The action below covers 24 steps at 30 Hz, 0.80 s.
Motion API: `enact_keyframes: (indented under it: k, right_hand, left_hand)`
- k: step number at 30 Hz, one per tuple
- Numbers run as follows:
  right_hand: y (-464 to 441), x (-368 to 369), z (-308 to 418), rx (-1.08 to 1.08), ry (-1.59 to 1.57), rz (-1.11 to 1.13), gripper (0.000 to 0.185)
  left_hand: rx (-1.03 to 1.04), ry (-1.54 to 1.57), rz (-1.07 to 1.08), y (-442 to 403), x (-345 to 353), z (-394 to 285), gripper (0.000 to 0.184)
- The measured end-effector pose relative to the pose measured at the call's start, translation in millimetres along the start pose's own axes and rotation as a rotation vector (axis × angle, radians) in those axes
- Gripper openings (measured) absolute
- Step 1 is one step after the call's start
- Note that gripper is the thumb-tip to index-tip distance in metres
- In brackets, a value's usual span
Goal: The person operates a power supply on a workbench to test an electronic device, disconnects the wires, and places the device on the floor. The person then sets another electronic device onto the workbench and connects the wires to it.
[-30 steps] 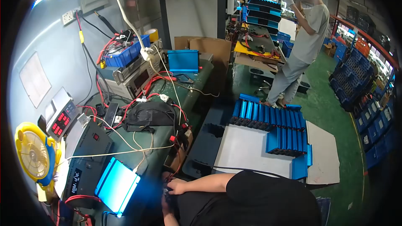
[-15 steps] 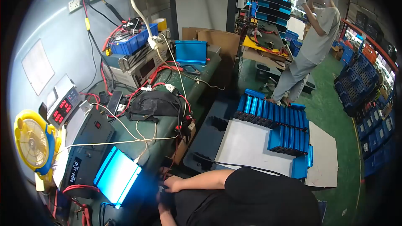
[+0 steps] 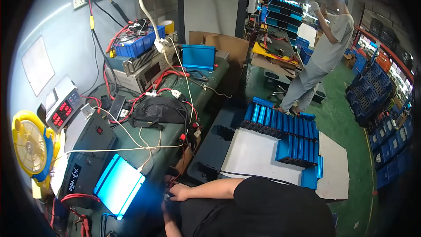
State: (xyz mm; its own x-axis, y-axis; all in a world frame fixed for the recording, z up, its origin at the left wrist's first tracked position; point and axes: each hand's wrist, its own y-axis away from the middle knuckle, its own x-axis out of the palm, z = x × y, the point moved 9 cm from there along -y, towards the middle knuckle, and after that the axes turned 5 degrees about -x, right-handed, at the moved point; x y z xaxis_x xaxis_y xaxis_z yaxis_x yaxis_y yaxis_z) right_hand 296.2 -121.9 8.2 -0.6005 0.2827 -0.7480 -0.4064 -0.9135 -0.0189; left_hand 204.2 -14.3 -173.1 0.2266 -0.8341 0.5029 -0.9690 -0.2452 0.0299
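My right hand (image 3: 177,192) is at the bench's front edge with its fingers curled together. Thin red wires run close by its fingertips. A small pale piece shows just below them, and what the fingers hold is too small to make out. My left hand (image 3: 166,207) is just below it, close to my body, dark and mostly hidden, so its fingers cannot be read. To the left of both hands, a flat blue metal-cased box (image 3: 119,186) lies on the bench, glaring under bright light. A cream cable (image 3: 148,158) runs to its upper right corner.
Bench instruments with red displays (image 3: 61,113), a yellow fan (image 3: 30,147) and a black bag (image 3: 158,110) stand on the green bench. Another blue box (image 3: 198,57) sits farther back. Rows of blue cases (image 3: 283,123) stand on a white-topped surface. A person (image 3: 326,48) stands beyond.
The whole view has shifted slightly, with the bench items a little further left. My hands stay together at the bench edge. The standing person's raised hands have shifted slightly.
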Motion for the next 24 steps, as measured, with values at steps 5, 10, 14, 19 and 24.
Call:
enact_keyframes:
  k: [5, 10, 14, 19, 24]
  right_hand:
    - [1, 0, 7, 0.033, 0.027, 0.022, 0.041]
    - [6, -8, -5, 0.034, 0.045, -0.031, 0.041]
    - [5, -4, -16, 0.032, 0.038, -0.048, 0.040]
    - [1, 5, -17, 0.046, -0.001, 0.003, 0.041]
    - [-1, 7, -13, 0.054, -0.006, 0.021, 0.040]
  left_hand:
    - [-0.178, -0.559, -0.077, 17, 15, -30, 0.034]
    - [-0.228, -0.396, -0.101, 7, 34, -39, 0.030]
    - [-0.278, 0.129, -0.322, 5, 42, -36, 0.027]
    - [-0.302, -0.237, -0.344, 16, 32, -44, 0.026]
    - [-0.297, -0.257, -0.334, 14, 29, -42, 0.030]
